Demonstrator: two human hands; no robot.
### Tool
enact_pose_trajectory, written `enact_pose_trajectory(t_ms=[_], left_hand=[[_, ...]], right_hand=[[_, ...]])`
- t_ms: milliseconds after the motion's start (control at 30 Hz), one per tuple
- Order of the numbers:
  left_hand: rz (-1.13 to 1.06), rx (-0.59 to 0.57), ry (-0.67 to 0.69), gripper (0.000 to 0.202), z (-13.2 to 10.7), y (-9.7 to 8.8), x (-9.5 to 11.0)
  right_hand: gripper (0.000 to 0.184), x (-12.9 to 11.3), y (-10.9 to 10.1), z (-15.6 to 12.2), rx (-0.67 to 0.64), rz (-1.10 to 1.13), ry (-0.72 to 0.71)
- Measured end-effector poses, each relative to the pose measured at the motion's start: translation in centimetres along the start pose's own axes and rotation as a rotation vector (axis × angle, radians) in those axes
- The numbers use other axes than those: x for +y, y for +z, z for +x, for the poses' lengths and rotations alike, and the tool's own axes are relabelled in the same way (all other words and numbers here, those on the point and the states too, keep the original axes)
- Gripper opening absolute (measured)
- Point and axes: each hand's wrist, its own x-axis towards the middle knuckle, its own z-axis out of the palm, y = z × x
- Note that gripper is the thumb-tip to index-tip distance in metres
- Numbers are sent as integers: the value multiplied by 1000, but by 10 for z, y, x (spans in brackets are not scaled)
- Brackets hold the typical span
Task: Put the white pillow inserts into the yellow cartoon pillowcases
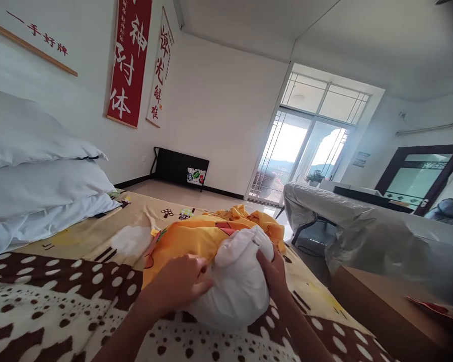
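Observation:
A white pillow (241,286) bulges out of an orange pillowcase (196,236) with pink and green patches, partly covered by the cloth. My left hand (184,279) has its fingers curled over the case's near edge, and its thumb lies against the white pillow. On the other side, my right hand (275,269) grips the pillow's right flank, its thumb pressed into the white fabric. Both lie on a bed sheet (113,301) with brown, cream and dotted patterns. The part of the pillow inside the case is hidden.
White pillows (41,151) are stacked at the left. A cardboard box (385,301) stands at the right beside the bed. Behind it is furniture under clear plastic sheeting (362,236). A black panel (173,166) leans against the far wall, left of a glass door (287,146).

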Motion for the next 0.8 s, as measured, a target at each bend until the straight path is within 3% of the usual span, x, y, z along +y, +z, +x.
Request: enact_pose_trajectory(t_ms=[67, 133, 233, 333, 467, 567, 633, 800], left_hand=[[-182, 226, 56, 25, -5, -18, -2], [-294, 370, 109, 42, -5, -26, -5], [-400, 349, 133, 74, -9, -25, -10], [-428, 326, 13, 77, -20, -20, -14], [-379, 135, 12, 59, -31, -18, -10], [-409, -77, 36, 42, -28, -20, -1], [-435, -192, 51, 39, -23, -22, 3], [-630, -290, 199, 47, -20, -26, -10]], right_hand=[[63, -29, 27, -5, 5, -52, -136], [66, -59, 49, -15, -37, -71, -275], [72, -89, 70, -36, -165, -111, -474], [68, -92, 76, -58, -282, -149, -644], [71, -64, 67, -75, -230, -159, -791], [85, -51, 58, -72, -173, -204, -740], [86, -56, 53, -66, -205, -214, -701], [48, -80, 50, -62, -341, -236, -728]])
